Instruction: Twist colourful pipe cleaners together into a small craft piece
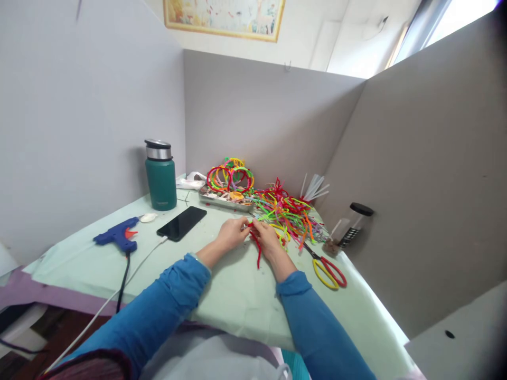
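My left hand (pixel 233 233) and my right hand (pixel 266 238) meet at the middle of the table, fingertips almost touching. Both pinch a red fuzzy stem (pixel 259 254), whose loose end hangs down between them over the pale green cloth. Just behind my hands lies a tangled pile of coloured fuzzy stems (pixel 291 211). Scissors (pixel 329 273) with yellow and red handles rest to the right of my right hand. A black phone (pixel 182 223) lies to the left of my left hand, with a white cable plugged in.
At the left are a blue glue gun (pixel 118 234) and a green bottle (pixel 161 182). Behind, a metal tray (pixel 225 202) sits by coloured rings (pixel 230 177). A clear jar (pixel 351 228) stands at the right edge. Grey partitions (pixel 261 116) surround the table (pixel 233 295).
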Action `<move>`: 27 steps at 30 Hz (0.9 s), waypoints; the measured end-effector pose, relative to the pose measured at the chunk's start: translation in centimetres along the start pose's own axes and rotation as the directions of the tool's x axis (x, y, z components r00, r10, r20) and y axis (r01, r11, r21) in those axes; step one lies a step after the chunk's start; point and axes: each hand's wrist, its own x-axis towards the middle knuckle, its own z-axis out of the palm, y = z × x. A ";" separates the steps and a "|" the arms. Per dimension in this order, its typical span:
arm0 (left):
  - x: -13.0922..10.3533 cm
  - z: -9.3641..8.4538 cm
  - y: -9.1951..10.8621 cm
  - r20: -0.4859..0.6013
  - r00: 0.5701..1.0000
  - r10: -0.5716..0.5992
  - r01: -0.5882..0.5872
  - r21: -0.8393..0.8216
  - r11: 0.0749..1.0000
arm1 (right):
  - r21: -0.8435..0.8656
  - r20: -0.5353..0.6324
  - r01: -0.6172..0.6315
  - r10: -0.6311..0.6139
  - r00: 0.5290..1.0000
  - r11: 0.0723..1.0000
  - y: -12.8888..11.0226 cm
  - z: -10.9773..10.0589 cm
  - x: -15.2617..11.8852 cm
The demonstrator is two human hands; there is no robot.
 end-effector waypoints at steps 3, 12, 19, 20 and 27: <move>0.0 0.1 0.0 -0.008 1.000 0.019 -0.019 0.015 1.000 | -0.016 0.079 0.015 -0.013 0.997 1.000 0.0 -0.4 -0.4; -0.2 0.0 0.2 0.003 0.995 0.098 -0.097 -0.003 0.995 | -0.096 0.051 0.064 -0.059 0.997 0.993 0.4 -0.5 -0.1; -0.2 0.2 0.2 0.014 0.997 0.082 -0.082 -0.013 0.997 | -0.114 0.001 0.096 -0.096 0.995 0.989 0.1 -0.2 -0.2; -0.2 0.2 0.2 0.006 0.997 0.082 -0.082 -0.011 0.997 | -0.112 0.002 0.099 -0.099 0.995 0.989 0.2 -0.2 -0.2; -0.2 0.2 0.4 -0.028 0.998 0.050 -0.049 0.034 0.998 | -0.082 -0.042 0.142 -0.146 0.988 0.986 0.7 -0.1 0.1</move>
